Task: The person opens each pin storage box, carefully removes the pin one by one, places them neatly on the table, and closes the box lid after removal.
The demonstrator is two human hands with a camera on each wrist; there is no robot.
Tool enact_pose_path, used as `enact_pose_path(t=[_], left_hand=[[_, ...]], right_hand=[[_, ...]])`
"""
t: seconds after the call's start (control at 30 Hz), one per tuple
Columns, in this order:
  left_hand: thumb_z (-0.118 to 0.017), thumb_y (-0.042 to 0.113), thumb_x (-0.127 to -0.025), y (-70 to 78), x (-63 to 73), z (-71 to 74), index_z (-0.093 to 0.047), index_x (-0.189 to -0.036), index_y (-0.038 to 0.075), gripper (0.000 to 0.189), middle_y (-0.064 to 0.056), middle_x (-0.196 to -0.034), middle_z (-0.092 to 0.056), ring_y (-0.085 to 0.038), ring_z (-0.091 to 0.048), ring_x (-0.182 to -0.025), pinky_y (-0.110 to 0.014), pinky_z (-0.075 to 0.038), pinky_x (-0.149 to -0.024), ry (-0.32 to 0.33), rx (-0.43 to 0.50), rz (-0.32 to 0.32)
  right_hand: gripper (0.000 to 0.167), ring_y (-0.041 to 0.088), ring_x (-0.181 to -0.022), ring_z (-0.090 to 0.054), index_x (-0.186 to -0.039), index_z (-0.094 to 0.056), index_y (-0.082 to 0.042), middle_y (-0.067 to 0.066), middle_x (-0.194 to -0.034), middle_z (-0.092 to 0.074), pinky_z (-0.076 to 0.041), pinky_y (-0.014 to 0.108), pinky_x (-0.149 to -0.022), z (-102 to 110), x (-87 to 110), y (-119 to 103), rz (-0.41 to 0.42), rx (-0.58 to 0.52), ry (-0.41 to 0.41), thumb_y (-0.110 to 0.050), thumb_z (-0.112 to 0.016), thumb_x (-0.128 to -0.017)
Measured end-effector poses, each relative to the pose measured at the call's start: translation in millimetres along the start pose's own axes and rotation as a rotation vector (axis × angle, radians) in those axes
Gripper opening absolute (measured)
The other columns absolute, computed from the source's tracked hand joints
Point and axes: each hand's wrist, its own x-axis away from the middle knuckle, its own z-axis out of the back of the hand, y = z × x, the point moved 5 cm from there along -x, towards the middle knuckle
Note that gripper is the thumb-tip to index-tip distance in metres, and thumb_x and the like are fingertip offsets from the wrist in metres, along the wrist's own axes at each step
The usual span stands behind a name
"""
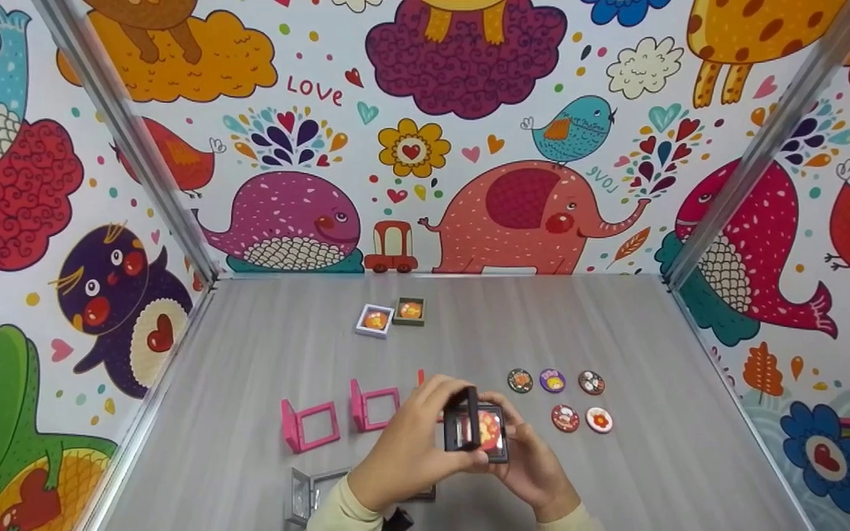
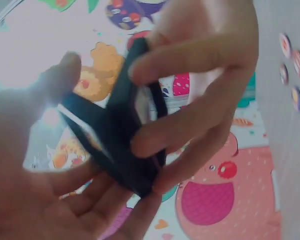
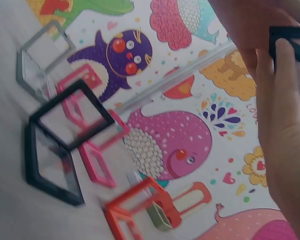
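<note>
A small black hinged frame [image 1: 456, 435] is held in both hands above the table, its two halves partly spread. Inside one half shows a round red-orange badge [image 1: 489, 428]. My left hand [image 1: 406, 439] grips the frame from the left, its thumb along the lower edge. On the other side, my right hand [image 1: 539, 468] holds the frame with curled fingers. In the left wrist view, fingertips of the right hand [image 2: 205, 75] press on the black frame [image 2: 125, 125], while the left hand [image 2: 45, 200] supports it from below.
Pink open frames [image 1: 311, 426], a grey one [image 1: 299, 495], a red one [image 3: 135, 200] and another black one [image 3: 32, 155] stand left. Several round badges [image 1: 565, 418] lie right. A white box [image 1: 375, 332] and a green box [image 1: 411, 321] holding orange badges sit behind.
</note>
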Motion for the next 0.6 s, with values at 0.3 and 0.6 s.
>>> enact_pose_path(t=[0.3, 0.6], left_hand=[[-0.092, 0.029, -0.091, -17.0, 10.1, 2.1, -0.049, -0.155, 0.028, 0.077, -0.004, -0.15, -0.051, -0.024, -0.057, -0.137, -0.038, -0.05, -0.113, 0.025, 0.302, 0.125], [-0.094, 0.02, -0.089, -25.2, 11.6, -1.2, -0.054, -0.15, 0.034, 0.074, 0.0, -0.145, -0.055, -0.025, -0.059, -0.136, -0.037, -0.052, -0.11, 0.053, 0.258, 0.087]], right_hand=[[0.045, 0.032, -0.142, -0.055, -0.153, -0.056, -0.008, 0.017, -0.157, -0.052, -0.052, 0.045, -0.112, 0, 1.7, -24, 0.137, 0.666, 0.15, 0.001, -0.044, -0.11], [0.054, 0.028, -0.128, -0.064, -0.137, -0.073, -0.015, 0.003, -0.137, -0.07, -0.05, 0.028, -0.111, -29, 0.6, -39, 0.376, 1.638, 0.111, -0.007, -0.093, -0.087]])
